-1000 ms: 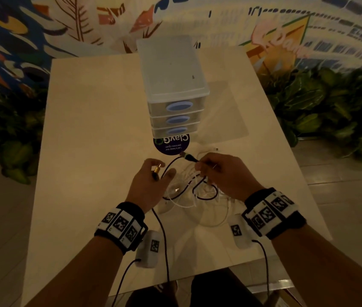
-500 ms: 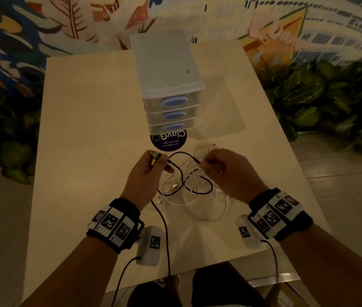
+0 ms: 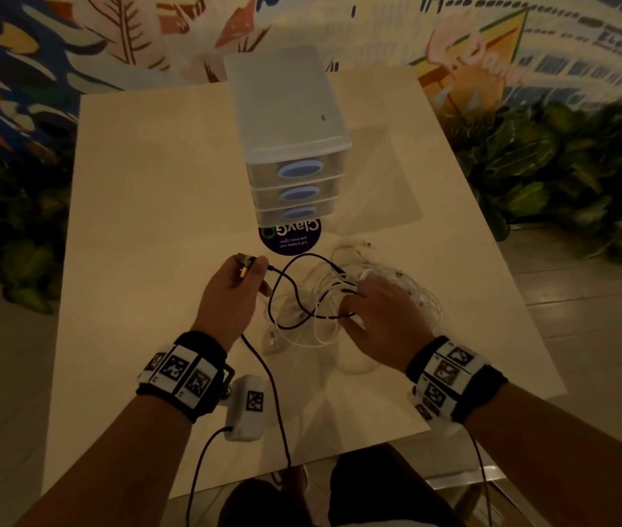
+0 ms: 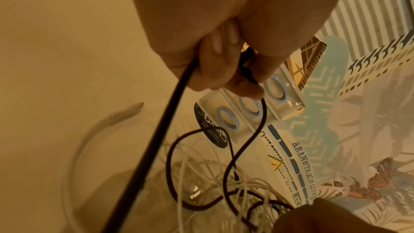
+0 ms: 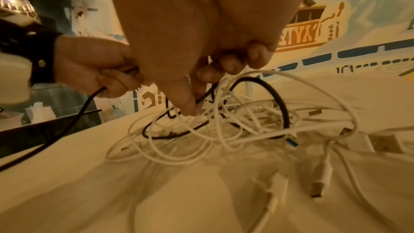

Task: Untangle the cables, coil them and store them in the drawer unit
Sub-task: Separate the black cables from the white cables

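Note:
A translucent three-drawer unit (image 3: 290, 119) stands mid-table, all drawers closed. In front of it a black cable (image 3: 286, 294) loops through a tangle of white cables (image 3: 389, 287). My left hand (image 3: 252, 270) is raised left of the tangle and grips the black cable near its yellow-tipped plug, the fingers curled round it (image 4: 244, 70). The cable's long tail (image 4: 156, 139) runs back past my wrist and off the table's near edge. My right hand (image 3: 351, 302) rests on the tangle, thumb and finger pinching a black loop (image 5: 195, 95) among the white strands (image 5: 246, 121).
A round dark sticker (image 3: 289, 237) lies on the table right before the drawers. Loose white plugs (image 5: 318, 185) lie at the near right. Bare table (image 3: 149, 222) spreads to the left. Leafy plants (image 3: 568, 176) flank both sides, and a mural wall stands behind.
My right hand has let go of the black plug end it held up and dropped onto the tangle. My left hand kept its grip and moved slightly away from me.

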A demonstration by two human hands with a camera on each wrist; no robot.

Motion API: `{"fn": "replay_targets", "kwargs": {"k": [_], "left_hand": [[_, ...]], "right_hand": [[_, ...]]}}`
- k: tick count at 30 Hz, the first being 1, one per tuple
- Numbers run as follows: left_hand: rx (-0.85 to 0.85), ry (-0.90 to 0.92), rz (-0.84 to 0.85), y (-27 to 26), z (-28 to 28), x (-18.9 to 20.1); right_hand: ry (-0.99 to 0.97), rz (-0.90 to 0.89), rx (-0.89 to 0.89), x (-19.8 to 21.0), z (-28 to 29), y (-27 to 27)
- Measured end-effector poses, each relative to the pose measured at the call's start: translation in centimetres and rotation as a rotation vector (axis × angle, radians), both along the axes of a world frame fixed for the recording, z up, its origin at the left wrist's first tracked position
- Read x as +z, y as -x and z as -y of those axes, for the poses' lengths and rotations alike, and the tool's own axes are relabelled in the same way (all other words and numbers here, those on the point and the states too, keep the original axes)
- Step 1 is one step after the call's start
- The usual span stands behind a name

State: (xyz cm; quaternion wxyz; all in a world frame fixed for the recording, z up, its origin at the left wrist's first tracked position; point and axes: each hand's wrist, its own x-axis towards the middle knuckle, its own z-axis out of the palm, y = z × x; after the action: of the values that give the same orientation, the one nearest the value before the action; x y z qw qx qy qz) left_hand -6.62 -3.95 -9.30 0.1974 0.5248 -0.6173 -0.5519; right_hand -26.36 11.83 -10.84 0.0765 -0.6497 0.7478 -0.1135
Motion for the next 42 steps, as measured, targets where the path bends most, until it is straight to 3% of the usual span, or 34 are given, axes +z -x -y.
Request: {"fn": "replay_targets", "kwargs": {"k": [11, 14, 17, 20, 22, 27, 32, 38, 42], "left_hand": [[-0.286, -0.046, 0.325, -0.1, -0.9, 1.5], [-0.321, 0.089, 0.239, -0.1, -1.5, 2.1], [-0.392, 0.257, 0.094, 0.8, -2.4, 2.8], [-0.532, 0.273, -0.025, 2.5, -3.6, 3.2], [-0.578, 0.318, 0.004, 3.5, -4.0, 2.7], [-0.542, 0.390, 0.180, 3.9, -3.6, 1.4], [-0.546, 0.369, 0.286, 2.8, -3.0, 0.4], [-0.512, 0.462, 0.245, 3.4, -3.2, 0.9], [-0.523, 0.506, 0.285, 3.4, -3.5, 0.9]], "right_hand": [[0.204, 0.005, -0.031, 5.2, 1.9, 1.8], [0.140, 0.058, 0.067, 5.4, 2.7, 2.2], [0.005, 0.254, 0.167, 5.7, 3.3, 2.2], [-0.055, 0.366, 0.177, 6.0, 3.6, 2.2], [-0.064, 0.379, 0.182, 6.1, 3.6, 2.3], [-0.015, 0.384, 0.094, 7.1, 3.3, 3.6], [0.107, 0.560, -0.049, 7.8, 2.3, 5.4], [0.045, 0.410, -0.171, 5.2, 1.6, 6.8], [0.204, 0.390, -0.017, 7.5, 1.8, 5.3]]}}
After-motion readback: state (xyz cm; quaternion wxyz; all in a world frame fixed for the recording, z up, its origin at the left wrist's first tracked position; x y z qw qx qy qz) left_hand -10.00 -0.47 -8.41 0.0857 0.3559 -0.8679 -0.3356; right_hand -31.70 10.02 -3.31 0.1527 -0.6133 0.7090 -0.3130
